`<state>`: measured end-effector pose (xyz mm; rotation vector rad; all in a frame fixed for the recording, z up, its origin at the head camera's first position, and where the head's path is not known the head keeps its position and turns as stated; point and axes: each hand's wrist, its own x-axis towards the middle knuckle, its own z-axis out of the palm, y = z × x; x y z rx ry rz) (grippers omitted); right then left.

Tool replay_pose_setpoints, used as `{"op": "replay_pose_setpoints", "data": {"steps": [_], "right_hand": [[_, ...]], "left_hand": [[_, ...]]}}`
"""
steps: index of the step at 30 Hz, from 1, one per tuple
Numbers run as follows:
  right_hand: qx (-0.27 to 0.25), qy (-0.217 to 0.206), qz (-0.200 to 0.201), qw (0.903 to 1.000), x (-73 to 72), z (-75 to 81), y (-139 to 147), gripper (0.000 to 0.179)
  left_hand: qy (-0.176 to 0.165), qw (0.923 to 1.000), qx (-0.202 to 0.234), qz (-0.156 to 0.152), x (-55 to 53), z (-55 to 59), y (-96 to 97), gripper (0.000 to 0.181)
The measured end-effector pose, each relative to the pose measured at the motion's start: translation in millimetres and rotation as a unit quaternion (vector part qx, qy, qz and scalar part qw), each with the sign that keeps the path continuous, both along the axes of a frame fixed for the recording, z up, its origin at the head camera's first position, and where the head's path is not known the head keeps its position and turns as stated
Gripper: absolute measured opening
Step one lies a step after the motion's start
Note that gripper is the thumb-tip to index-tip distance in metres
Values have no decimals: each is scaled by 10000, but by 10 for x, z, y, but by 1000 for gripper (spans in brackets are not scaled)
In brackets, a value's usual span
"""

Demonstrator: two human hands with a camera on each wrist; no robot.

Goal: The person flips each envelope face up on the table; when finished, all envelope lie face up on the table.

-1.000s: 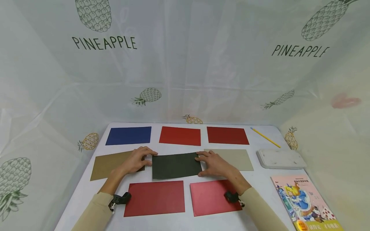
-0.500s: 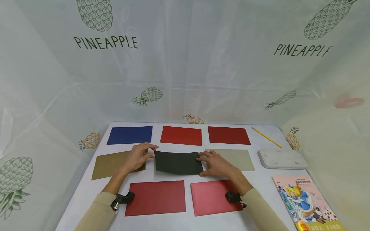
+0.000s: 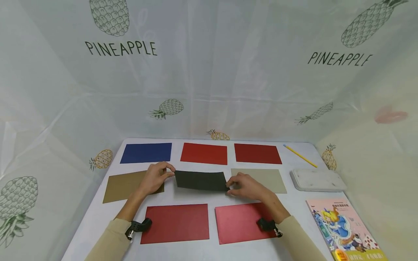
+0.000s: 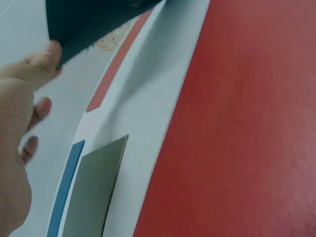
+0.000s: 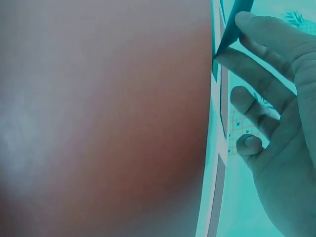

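A dark green, nearly black rectangular sheet of card [image 3: 200, 180] is held above the middle of the white table, bowed slightly between my two hands. My left hand [image 3: 156, 178] pinches its left end. In the left wrist view, the thumb [image 4: 48, 57] presses on the card's corner [image 4: 74, 29] while the other fingers curl loosely below. On the opposite side my right hand [image 3: 245, 186] pinches the right end; the right wrist view has thumb and forefinger on the card's edge [image 5: 236, 24]. Under my left wrist lies an olive-brown card [image 3: 122, 186], partly covered by that hand.
Blue [image 3: 146, 153], bright red [image 3: 204, 153] and dark red [image 3: 257, 154] cards line the back. A beige card [image 3: 267, 180] is beside my right hand; red [image 3: 175, 223] and pinkish-red [image 3: 240, 224] cards lie in front. Rightward are a pencil [image 3: 300, 156], white case [image 3: 317, 180] and picture book [image 3: 346, 228].
The dark card has risen from the table, left end first, and its front edge has tipped up. My right fingers have gone from resting along its edge to pinching it.
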<state>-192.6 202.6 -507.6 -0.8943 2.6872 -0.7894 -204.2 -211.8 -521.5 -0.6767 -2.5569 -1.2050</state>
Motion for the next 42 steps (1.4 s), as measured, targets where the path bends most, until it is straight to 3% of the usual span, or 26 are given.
{"op": "replay_pose_setpoints", "data": {"steps": [6, 12, 18, 21, 27, 35, 42], "right_hand": [[-517, -33, -16, 9987, 11, 55, 37, 10], [-1230, 53, 74, 9924, -22, 88, 37, 13], [-1572, 573, -164, 9858, -47, 112, 0, 9], [-1725, 914, -407, 9799, -65, 138, -33, 4], [-1697, 1371, -884, 9719, -125, 144, -110, 16], [-1372, 1380, -1201, 9735, -177, 124, -202, 29], [-1258, 1308, -1439, 9728, -249, 124, -275, 30]], "left_hand": [[894, 9956, -236, 146, 31, 23, -13, 18], [1401, 9882, -463, 422, 81, 50, -34, 19], [1754, 9821, -548, 406, 101, 66, -53, 19], [1727, 9820, -605, 477, 111, 75, -56, 16], [1460, 9854, -689, 538, 151, 105, -56, 13], [889, 9936, -547, 438, 183, 103, -51, 14], [411, 9982, -436, 52, 206, 76, -61, 20]]}}
